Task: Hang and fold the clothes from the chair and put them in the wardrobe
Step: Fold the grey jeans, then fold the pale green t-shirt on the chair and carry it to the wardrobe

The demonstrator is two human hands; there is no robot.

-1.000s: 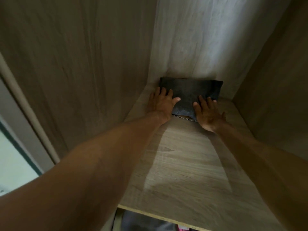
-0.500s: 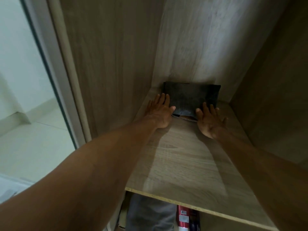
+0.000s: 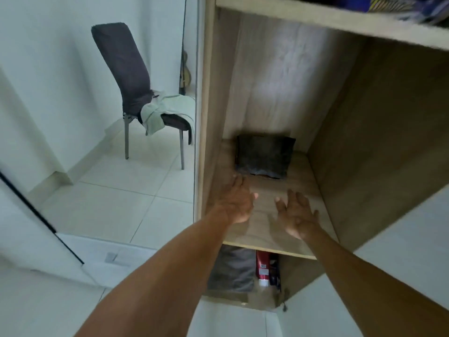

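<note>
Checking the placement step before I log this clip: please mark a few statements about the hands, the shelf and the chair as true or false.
The dark folded garment lies at the back of the wardrobe shelf. True.
The left hand grips that garment. False: its fingers are straight and hold nothing.
The right hand is open over the shelf. True.
The chair has a bare seat. False: a light green garment lies on it.
The compartment below the shelf is empty. False: grey cloth and a red pack are in it.

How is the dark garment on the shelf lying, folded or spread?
Folded: the dark grey garment lies as a compact rectangle on the wooden shelf.
</note>
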